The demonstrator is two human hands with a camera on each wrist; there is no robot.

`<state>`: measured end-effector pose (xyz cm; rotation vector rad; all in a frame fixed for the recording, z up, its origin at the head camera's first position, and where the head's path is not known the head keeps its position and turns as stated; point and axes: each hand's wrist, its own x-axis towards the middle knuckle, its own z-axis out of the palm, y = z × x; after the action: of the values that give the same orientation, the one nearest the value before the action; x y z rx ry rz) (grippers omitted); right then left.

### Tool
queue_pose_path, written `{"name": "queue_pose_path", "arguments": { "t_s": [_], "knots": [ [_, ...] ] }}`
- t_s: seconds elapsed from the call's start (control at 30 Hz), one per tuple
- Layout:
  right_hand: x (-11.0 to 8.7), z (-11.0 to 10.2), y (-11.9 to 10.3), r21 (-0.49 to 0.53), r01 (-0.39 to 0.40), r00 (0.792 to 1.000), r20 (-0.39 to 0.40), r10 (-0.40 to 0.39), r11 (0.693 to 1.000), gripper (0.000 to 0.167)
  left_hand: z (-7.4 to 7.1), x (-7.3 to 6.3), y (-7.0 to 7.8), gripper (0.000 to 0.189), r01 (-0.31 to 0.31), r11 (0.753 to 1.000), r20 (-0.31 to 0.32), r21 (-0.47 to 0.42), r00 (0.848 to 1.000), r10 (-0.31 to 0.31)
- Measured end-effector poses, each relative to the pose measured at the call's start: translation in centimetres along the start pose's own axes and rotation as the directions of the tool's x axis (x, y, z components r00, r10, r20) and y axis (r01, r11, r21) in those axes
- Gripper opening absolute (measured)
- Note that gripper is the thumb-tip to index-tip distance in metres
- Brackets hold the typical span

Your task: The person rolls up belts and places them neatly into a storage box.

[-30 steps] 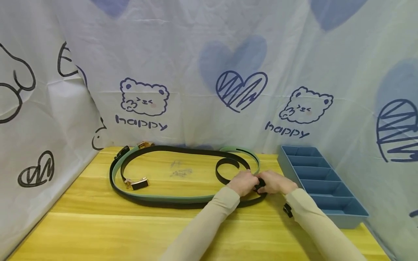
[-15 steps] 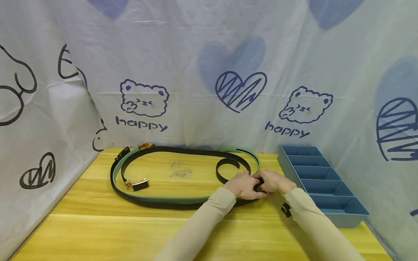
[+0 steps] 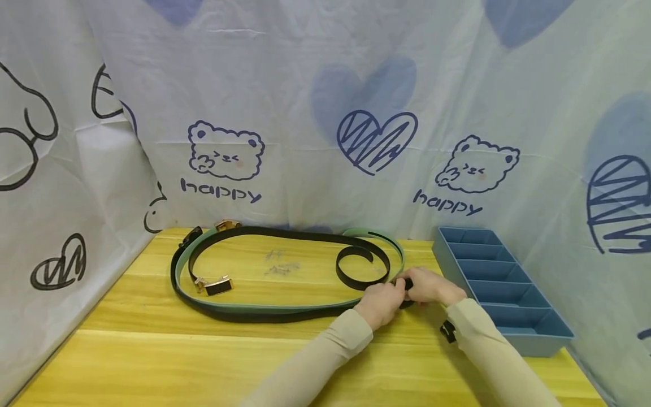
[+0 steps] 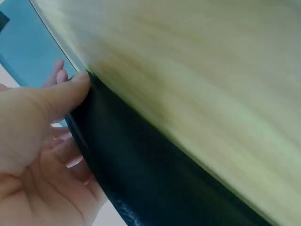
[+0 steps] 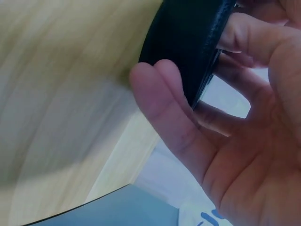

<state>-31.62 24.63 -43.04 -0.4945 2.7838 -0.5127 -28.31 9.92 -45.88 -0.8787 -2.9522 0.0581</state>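
Observation:
A black belt (image 3: 285,318) lies in a long curve across the table, and its right end is under both hands. My left hand (image 3: 381,304) pinches the strap between thumb and fingers; the left wrist view shows the thumb over the black strap (image 4: 136,155). Just right of it, my right hand (image 3: 432,286) holds a curled part of the belt (image 5: 183,42), fingers around it. A green belt (image 3: 254,309) runs along the inside of the black one. Another black strap ends in a loose coil (image 3: 362,282) beside the left hand.
A blue tray (image 3: 534,343) with several compartments stands to the right. At the left lie a gold-edged buckle (image 3: 218,287), a gold buckle (image 3: 227,225) and a black buckle (image 3: 191,236). A printed white cloth (image 3: 300,186) hangs behind the wooden table (image 3: 193,362).
My left hand spread its fingers over the strap, then drew back toward the near side and now pinches it. The loose coil shows more fully. My right hand stays nearly in place.

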Motion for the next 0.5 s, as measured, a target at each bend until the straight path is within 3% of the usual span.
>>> {"name": "queue_pose_path", "arguments": {
  "t_s": [0.17,0.33,0.5],
  "knots": [
    [-0.3,0.2,0.3,-0.052,0.074,0.997,-0.017,-0.075,0.996,0.028,0.0,0.0,-0.4,0.028,0.027,0.999,0.012,-0.044,1.000,-0.026],
    [-0.4,0.5,0.6,-0.170,0.193,0.975,-0.073,-0.208,0.966,0.022,0.3,0.4,-0.8,0.027,-0.051,0.999,0.024,0.005,0.998,0.051],
    [-0.6,0.6,0.5,-0.175,0.117,0.986,-0.099,-0.136,0.978,0.028,0.7,0.8,-1.1,0.033,-0.076,0.997,0.089,0.001,0.993,0.076]
  ]
}}
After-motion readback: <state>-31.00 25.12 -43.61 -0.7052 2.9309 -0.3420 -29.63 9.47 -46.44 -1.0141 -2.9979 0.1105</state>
